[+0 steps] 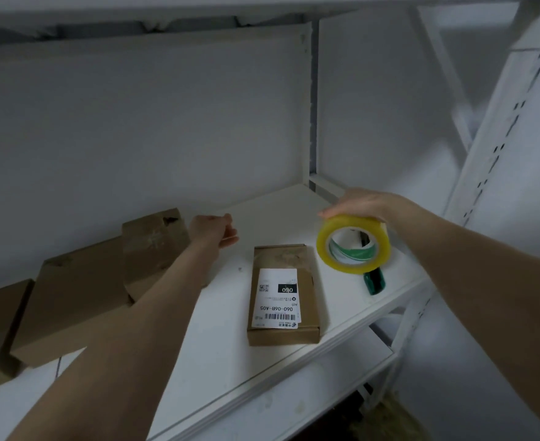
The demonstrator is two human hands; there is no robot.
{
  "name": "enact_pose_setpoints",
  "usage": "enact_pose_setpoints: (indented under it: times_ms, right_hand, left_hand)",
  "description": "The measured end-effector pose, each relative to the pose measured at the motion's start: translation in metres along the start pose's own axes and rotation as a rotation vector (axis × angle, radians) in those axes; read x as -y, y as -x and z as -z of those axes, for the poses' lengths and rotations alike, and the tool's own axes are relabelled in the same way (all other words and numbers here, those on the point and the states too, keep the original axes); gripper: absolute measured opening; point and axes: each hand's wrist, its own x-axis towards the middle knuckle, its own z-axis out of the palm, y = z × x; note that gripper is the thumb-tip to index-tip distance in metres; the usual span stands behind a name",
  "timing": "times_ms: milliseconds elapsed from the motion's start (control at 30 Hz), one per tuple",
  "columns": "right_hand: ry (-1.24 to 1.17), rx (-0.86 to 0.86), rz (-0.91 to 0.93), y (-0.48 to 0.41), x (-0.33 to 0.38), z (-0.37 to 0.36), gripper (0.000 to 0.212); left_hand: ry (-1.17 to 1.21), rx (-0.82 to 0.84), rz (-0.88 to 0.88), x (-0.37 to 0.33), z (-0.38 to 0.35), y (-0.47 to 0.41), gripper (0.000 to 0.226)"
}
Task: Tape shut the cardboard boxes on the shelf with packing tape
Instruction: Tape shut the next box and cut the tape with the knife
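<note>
Yellow tape roll (353, 243) gripped from above by right hand (362, 203), near shelf (217, 351) right edge. Labelled cardboard box (283, 300) flat near front edge. Left hand (213, 230) loosely curled, empty, beside brown boxes (77, 297).

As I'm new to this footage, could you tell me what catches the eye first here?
The yellow tape roll, gripped from above by the right hand at the right of the shelf. Next, the labelled cardboard box lying mid-shelf, with brown boxes at left.

Yellow tape roll (357, 223) in right hand (364, 203)
</note>
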Motion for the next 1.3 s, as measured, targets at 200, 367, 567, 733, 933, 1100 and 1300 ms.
enact_pose_setpoints:
  times_ms: [200,367,567,733,933,1100,1300]
  right_hand:
    - [0.165,0.002,-0.087,-0.02,-0.009,-0.02,0.041]
    - [0.283,-0.026,-0.099,-0.031,0.0,-0.035,0.034]
    - [0.4,-0.054,-0.149,-0.034,0.003,-0.045,0.056]
    - [0.52,-0.083,-0.177,-0.036,0.009,-0.053,0.057]
    - [0.59,-0.076,-0.188,-0.044,0.008,-0.064,0.054]
    - [0.643,-0.073,-0.177,-0.047,0.014,-0.07,0.053]
    - [0.676,-0.056,-0.177,-0.05,0.02,-0.077,0.056]
  left_hand:
    - [-0.036,-0.009,0.031,0.038,-0.01,-0.009,0.023]
    - [-0.096,-0.063,0.029,0.052,-0.011,-0.015,0.028]
    - [-0.127,-0.075,0.013,0.064,-0.013,-0.014,0.029]
    - [-0.163,-0.066,0.005,0.071,-0.013,-0.016,0.027]
    - [-0.265,-0.063,-0.008,0.081,-0.011,-0.022,0.028]
    - [-0.501,-0.07,-0.012,0.093,-0.008,-0.031,0.038]
    - [-0.932,0.025,-0.107,0.094,-0.011,-0.03,0.048]
